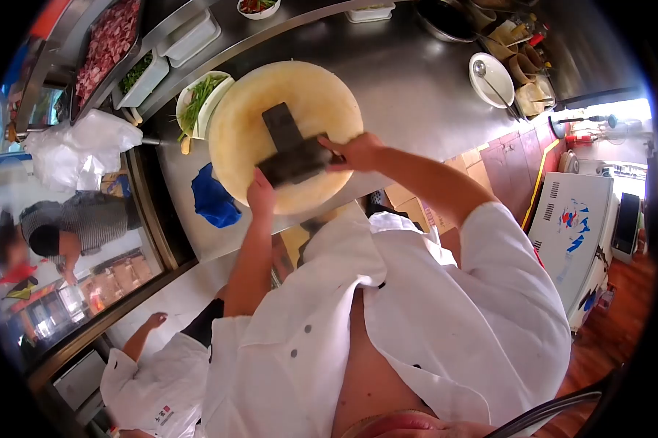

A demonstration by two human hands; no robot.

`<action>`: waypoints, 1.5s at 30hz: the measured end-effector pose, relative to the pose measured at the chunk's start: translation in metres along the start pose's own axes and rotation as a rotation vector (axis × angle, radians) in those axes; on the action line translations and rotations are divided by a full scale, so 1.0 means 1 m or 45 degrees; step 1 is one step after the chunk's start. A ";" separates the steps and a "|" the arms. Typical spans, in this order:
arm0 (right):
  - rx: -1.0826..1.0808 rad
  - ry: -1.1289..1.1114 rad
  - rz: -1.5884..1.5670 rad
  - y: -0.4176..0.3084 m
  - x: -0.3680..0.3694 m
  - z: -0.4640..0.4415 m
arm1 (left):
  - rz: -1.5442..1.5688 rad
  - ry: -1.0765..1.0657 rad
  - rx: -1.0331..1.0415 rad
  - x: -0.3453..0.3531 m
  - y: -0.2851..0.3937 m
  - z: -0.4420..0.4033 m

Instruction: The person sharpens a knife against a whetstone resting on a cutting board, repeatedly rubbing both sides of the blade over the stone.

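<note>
The largest thing is the steel counter (pixel 417 102), and on it lies the round chopping board (pixel 333 95), which I take as the landmark for the other places. To the left of the board and nearer to the body, there is a person in a white jacket (pixel 161 379). Far to the right of the board stands a white cabinet (pixel 563 237) with blue marks. On the left of the board is a crumpled plastic bag (pixel 81 150), and farther forward on that side there is sliced meat (pixel 108 51) in a tray. A white bowl (pixel 492 73) with a ladle is to the right of the board. At the left edge of the board stands a dish of green stems (pixel 197 102), and just below it, a blue cloth (pixel 213 197).

The dark blade (pixel 297 162) is above the middle of the board, blurred, and partly covers a dark block (pixel 281 124). The right hand (pixel 358 152) has its fingers closed on the blade's right end. The left hand (pixel 262 193) is at the opposite end; whether it pinches the blade or only presses on it, I cannot tell.
</note>
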State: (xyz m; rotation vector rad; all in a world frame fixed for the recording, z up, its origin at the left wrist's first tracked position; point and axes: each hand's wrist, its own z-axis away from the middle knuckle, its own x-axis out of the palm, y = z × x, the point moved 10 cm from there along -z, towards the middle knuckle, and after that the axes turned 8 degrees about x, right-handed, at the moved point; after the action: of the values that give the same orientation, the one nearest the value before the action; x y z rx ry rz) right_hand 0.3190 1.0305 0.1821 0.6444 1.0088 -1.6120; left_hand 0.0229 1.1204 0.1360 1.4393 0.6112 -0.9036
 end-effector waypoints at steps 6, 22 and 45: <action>-0.092 0.029 0.026 -0.016 -0.018 -0.041 | 0.248 0.054 -0.201 -0.018 -0.014 -0.010; -0.158 -0.260 0.105 -0.050 0.007 -0.021 | 0.181 0.128 -0.287 -0.027 -0.053 0.059; -0.173 -0.029 0.040 -0.050 -0.032 -0.066 | 0.350 0.048 -0.454 -0.031 -0.052 -0.011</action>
State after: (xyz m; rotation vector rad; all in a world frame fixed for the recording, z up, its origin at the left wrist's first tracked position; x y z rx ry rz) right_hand 0.2746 1.1064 0.1898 0.5456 1.0759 -1.5060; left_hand -0.0352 1.1410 0.1310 1.1832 0.5538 -0.5219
